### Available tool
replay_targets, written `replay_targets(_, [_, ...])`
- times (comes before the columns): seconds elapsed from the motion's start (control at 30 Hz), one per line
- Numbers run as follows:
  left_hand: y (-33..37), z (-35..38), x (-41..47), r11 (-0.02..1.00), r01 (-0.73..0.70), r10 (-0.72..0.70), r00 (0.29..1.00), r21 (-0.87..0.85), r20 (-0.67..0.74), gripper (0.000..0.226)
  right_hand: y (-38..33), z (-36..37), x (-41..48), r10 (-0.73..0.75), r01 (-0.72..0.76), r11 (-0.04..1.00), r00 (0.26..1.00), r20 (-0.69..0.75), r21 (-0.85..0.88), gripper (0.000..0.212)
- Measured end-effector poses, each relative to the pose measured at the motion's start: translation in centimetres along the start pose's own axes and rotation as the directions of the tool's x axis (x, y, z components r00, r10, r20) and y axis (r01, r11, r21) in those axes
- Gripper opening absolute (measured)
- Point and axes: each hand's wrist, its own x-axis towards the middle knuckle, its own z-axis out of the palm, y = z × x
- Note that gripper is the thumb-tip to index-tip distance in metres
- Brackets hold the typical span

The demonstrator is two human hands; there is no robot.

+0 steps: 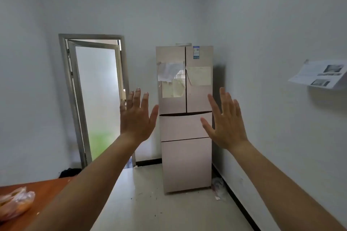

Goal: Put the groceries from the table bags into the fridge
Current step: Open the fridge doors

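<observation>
From the head camera, both arms reached forward at chest height, palms turned away toward the far wall. The left hand (138,118) was spread flat with its fingers (137,97) straight and slightly fanned, holding nothing; it hung in the air in front of the gap between the door and the fridge. The right hand (226,124) was spread the same way, its fingers (224,99) straight and empty, overlapping the fridge's right edge in the picture but not clearly touching it. The fridge (185,155) – pale pink, with two upper doors and two drawers below, all closed – stood on the floor (159,202) in the far right corner of the room, with the right wall just beside it. Papers (170,74) were stuck to its upper doors, a blue-and-white label (196,52) sat near the top of the right one, and a round white object (183,44) rested on its top. A clear plastic bag (15,204) with something orange inside lay on the reddish-brown table (47,199) by its left edge, well apart from both hands. A frosted glass door (95,90) stood ajar left of the fridge, a dark heap (69,172) lay on the floor by its frame, crumpled plastic (217,184) lay at the fridge's lower right corner, and a printed sheet (319,74) hung curled on the right wall.
</observation>
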Motion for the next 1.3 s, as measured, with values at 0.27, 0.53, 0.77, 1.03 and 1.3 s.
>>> replay_targets(0.27, [-4.0, 15.1, 2.2, 1.0, -0.002, 0.0, 0.992, 0.014, 0.123, 0.065, 1.9, 16.5, -0.2, 0.029, -0.025, 0.999, 0.984, 0.173, -0.027, 0.083])
replay_targets(0.53, [-7.0, 30.6, 11.4, 0.999, -0.023, 0.03, 0.975, -0.038, 0.218, 0.07, 5.7, 30.5, 8.4, 0.02, 0.02, 0.993, 0.945, 0.327, -0.119, 0.085])
replay_targets(0.77, [-5.9, 43.4, 18.2, 0.995, -0.074, 0.088, 0.958, -0.063, 0.272, 0.069, 12.5, 40.5, 12.8, 0.116, -0.092, 0.992, 0.933, 0.342, -0.086, 0.084])
replay_targets(1.03, [-3.3, 61.6, 21.2, 0.995, -0.1, 0.083, 0.901, 0.017, 0.426, 0.07, 21.6, 57.9, 12.6, 0.136, -0.139, 0.99, 0.873, 0.469, -0.029, 0.083])
replay_targets(1.3, [-1.1, 76.2, 29.4, 0.99, -0.128, 0.082, 0.864, 0.058, 0.496, 0.071, 30.4, 73.3, 17.8, 0.218, -0.284, 0.959, 0.762, 0.61, 0.011, 0.082])
